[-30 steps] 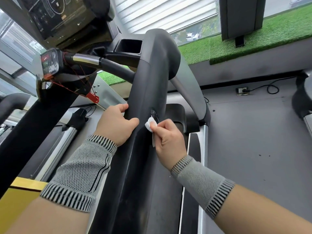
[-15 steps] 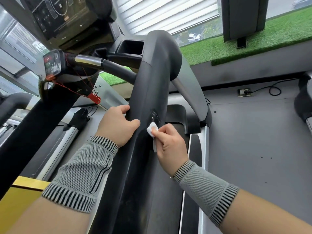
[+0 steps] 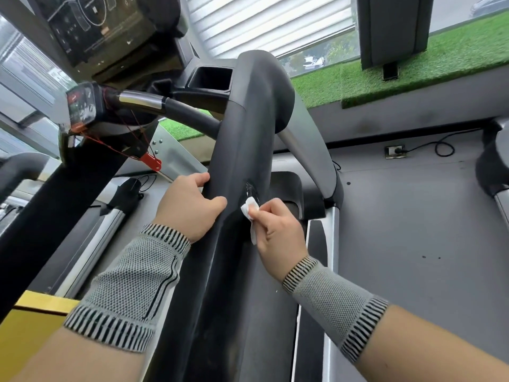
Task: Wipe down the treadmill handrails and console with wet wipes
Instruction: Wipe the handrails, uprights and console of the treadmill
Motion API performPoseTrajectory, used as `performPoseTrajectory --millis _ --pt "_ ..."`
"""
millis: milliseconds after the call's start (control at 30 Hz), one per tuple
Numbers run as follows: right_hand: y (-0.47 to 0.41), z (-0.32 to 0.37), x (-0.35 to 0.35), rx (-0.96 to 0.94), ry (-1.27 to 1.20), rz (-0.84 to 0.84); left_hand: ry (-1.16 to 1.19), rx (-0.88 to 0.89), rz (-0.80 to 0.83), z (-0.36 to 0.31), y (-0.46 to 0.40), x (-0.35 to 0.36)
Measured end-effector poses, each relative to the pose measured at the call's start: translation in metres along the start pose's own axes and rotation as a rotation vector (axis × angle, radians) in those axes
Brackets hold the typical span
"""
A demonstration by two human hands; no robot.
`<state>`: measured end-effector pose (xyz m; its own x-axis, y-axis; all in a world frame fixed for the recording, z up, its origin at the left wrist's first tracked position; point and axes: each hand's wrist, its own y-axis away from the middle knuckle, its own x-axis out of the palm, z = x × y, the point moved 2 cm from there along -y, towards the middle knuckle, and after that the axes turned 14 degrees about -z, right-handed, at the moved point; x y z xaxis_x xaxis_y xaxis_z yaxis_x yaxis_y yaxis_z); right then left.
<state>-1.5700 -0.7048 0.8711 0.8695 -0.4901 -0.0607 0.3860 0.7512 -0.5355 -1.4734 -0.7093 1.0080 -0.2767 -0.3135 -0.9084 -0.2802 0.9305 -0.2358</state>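
Observation:
A thick black treadmill handrail (image 3: 242, 139) runs from the bottom centre up to the console. My left hand (image 3: 190, 208) grips its left side, thumb and fingers wrapped over the edge. My right hand (image 3: 278, 230) pinches a folded white wet wipe (image 3: 250, 209) and presses it against the rail's right side, just below a small scuffed mark (image 3: 251, 188). The dark console screen (image 3: 102, 26) sits at the upper left, with a small control pad (image 3: 81, 107) and a red safety clip (image 3: 151, 161) on a cord below it.
A cup holder (image 3: 210, 78) opens beside the rail's top. The black treadmill belt (image 3: 41, 213) lies at left; a yellow block (image 3: 30, 323) sits at bottom left. Grey floor with a wall socket (image 3: 395, 151) lies right, artificial grass (image 3: 413, 70) on the ledge beyond.
The wipe stays pressed on the same spot by the scuffed mark; my right hand has shifted only slightly. The left hand keeps its grip.

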Motion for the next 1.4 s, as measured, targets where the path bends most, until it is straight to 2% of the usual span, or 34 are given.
performPoseTrajectory --millis 133,300,400,467,600,700,800,867,967,1100,1167,1233,1333,1400 --pt "-0.022 -0.006 0.008 0.016 0.009 -0.054 -0.006 0.008 -0.009 -0.001 -0.002 -0.001" --pt "0.000 0.005 -0.001 -0.016 -0.031 -0.012 -0.029 0.012 -0.007 -0.003 0.000 -0.002" --pt "-0.026 -0.003 0.008 0.003 0.026 0.001 -0.024 0.000 -0.011 -0.003 -0.002 -0.001" --pt "-0.045 -0.011 0.009 0.082 0.046 0.052 -0.025 0.001 -0.001 -0.004 -0.002 -0.001" --pt "-0.049 -0.023 -0.005 0.281 0.016 -0.053 -0.030 0.016 0.014 -0.003 -0.003 -0.002" --pt "-0.046 -0.026 -0.004 0.449 -0.040 -0.019 -0.056 0.035 0.008 -0.002 -0.004 -0.001" --pt "-0.038 -0.021 0.004 0.642 -0.221 0.072 -0.063 0.038 0.008 -0.003 -0.002 0.000" --pt "-0.035 -0.016 0.007 0.798 -0.390 0.065 -0.057 0.036 0.004 -0.003 -0.002 -0.001" --pt "-0.035 -0.017 0.009 0.872 -0.410 0.023 -0.070 0.025 0.001 -0.005 -0.002 -0.002" --pt "-0.041 -0.023 0.018 0.979 -0.374 0.101 -0.059 0.015 -0.001 -0.006 0.000 -0.002" --pt "-0.045 -0.022 0.015 0.943 -0.353 0.117 -0.057 0.013 -0.006 -0.008 0.001 -0.003" --pt "-0.046 -0.014 0.006 0.801 -0.286 0.101 -0.053 0.006 -0.004 -0.009 0.002 -0.003" --pt "-0.033 0.003 -0.006 0.397 -0.091 0.085 -0.033 -0.007 -0.002 -0.007 0.001 -0.003" --pt "-0.019 0.012 -0.005 0.176 -0.090 0.020 -0.029 -0.010 -0.005 -0.006 0.000 -0.003"
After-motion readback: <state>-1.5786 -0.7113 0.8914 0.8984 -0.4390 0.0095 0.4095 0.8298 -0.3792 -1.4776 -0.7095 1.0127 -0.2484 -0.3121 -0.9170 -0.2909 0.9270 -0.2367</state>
